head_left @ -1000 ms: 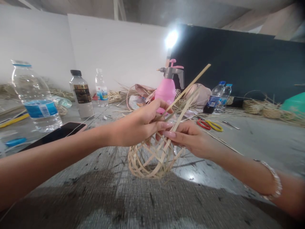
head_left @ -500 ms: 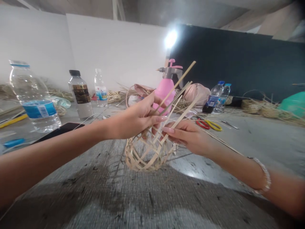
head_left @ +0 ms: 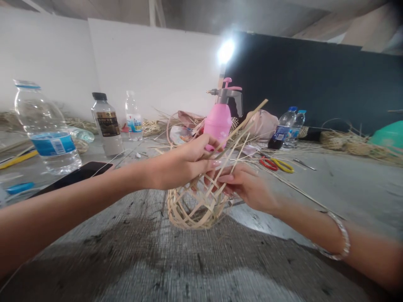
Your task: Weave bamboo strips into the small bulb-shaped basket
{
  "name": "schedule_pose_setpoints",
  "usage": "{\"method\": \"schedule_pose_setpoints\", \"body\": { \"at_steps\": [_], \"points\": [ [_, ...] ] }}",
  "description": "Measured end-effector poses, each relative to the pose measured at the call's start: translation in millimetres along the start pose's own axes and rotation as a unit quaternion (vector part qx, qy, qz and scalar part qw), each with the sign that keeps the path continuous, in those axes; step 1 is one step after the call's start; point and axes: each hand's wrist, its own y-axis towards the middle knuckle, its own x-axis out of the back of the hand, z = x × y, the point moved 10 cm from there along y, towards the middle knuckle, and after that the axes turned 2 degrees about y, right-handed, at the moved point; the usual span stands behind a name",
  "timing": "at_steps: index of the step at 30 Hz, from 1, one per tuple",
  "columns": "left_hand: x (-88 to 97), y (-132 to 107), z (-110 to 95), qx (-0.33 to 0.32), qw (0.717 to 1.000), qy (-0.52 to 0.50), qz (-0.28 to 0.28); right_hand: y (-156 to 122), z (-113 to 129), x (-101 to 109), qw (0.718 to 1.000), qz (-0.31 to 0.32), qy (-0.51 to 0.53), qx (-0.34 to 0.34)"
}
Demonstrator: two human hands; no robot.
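Woven basket (head_left: 201,212) was held over the grey table (head_left: 141,264), between both hands; contact beneath could not be told. Its upper strips (head_left: 248,119) were gripped by the left hand (head_left: 189,165), fingers nearly closed. One thin strip (head_left: 241,152) was pinched between thumb and fingers of the right hand (head_left: 250,188).

I see the left hand's grip (head_left: 200,163) pinching pale strips (head_left: 241,127) that rise from a woven basket (head_left: 201,216), while the right hand's grip (head_left: 239,182) touches its upper weave close by. Farther back on the grey tabletop (head_left: 141,260), a pink spray bottle (head_left: 217,119) stands upright; a dark phone (head_left: 74,178) lies to my left.
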Motion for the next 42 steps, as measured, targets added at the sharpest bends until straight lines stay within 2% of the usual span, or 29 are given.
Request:
{"method": "schedule_pose_setpoints", "body": {
  "at_steps": [4, 8, 16, 26, 33, 42],
  "points": [
    [2.2, -2.2, 3.1, 0.008, 0.999, -0.044, -0.002, -0.8, 1.9, -7.8, 0.999, 0.033, -0.033, -0.024],
    [3.8, -2.1, 5.4, 0.007, 0.999, -0.043, -0.011, 0.4, 2.4, -7.1, 0.998, 0.034, -0.035, -0.028],
    [0.9, -2.0, 10.6, 0.028, 0.998, -0.059, 0.011, 0.4, 4.9, -7.3, 0.999, 0.012, -0.05, -0.017],
    [-5.3, -2.9, 2.3, 0.009, 0.996, -0.055, 0.064, 1.5, 5.0, -12.5, 0.998, 0.047, -0.052, -0.008],
    [-2.7, -4.0, -5.2, -0.029, 0.996, -0.003, 0.081, -0.1, 6.1, -14.3, 0.997, 0.054, -0.056, -0.013],
    [-3.2, -4.6, -3.2, -0.022, 0.995, 0.031, 0.091, -0.5, 3.9, -12.9, 0.998, 0.058, -0.037, -0.008]
  ]
}}
